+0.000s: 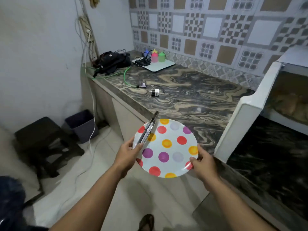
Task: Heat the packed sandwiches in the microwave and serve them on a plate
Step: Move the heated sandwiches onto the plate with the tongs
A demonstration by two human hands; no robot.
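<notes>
Sandwiches (286, 106) sit far right inside the open microwave (275, 97), blurred behind its swung-out door (236, 127). Left to right: the left hand (127, 155) grips metal tongs (147, 132) closed against the rim of a polka-dot plate (166, 147), held over the marble counter (183, 90) edge; the right hand (202, 161) pinches the plate's right rim.

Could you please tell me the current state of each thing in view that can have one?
Polka-dot plate: empty, held over the counter edge by both hands.
Metal tongs: closed, lying across the plate rim, pinched by the left hand.
Right hand: gripping the plate rim.
Microwave: door open, food inside.
White charger: unplugged, lying on the counter.
</notes>
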